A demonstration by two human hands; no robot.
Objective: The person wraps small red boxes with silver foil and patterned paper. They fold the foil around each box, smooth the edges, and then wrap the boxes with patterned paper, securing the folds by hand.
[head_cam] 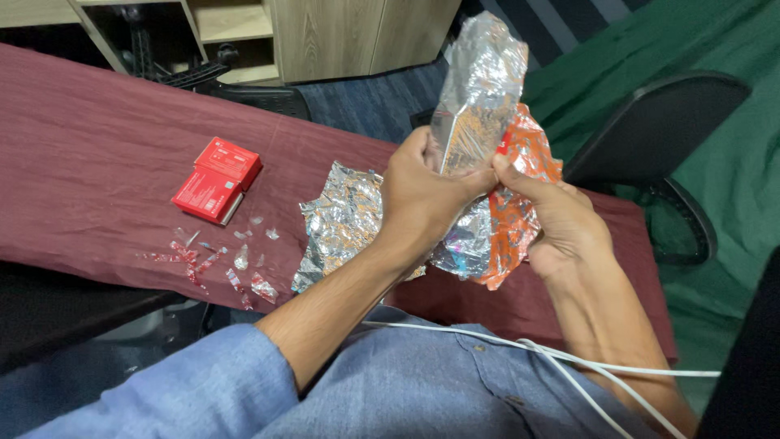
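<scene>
Both hands meet above the near edge of the worktop [97, 154], which wears a maroon cloth and runs from 9 o'clock across to about 4 o'clock, where its corner falls away toward green carpet. The left hand [418, 195] is closed around the lower part of a crumpled foil wrapper [479, 89], silver on the inside, which stands up toward 12 o'clock; the right hand [561, 223] pinches the same wrapper from 3 o'clock, thumb on top, gripping the part where its orange printed outside [524, 162] shows and bunches downward. The wrapper is held up off the cloth, not resting on it. Just at 9 o'clock of the left wrist a second silver foil sheet [341, 223] lies flat and wrinkled on the worktop, its lower corner reaching the near edge. Further toward 9 o'clock, well apart from the hands, two small red boxes [217, 180] sit stacked askew, and below them scraps of clear and red film [211, 260] are scattered near the edge. Between the boxes and the foil sheet the cloth is bare. A black office chair [658, 138] stands close at 2 o'clock, just beyond the worktop's right corner, and another chair back [260, 93] sits at 11 o'clock against the far edge. Wooden cabinets [357, 32] line the room at 12 o'clock. A white cable [569, 362] crosses the person's blue shirt [390, 382] at 6 o'clock.
</scene>
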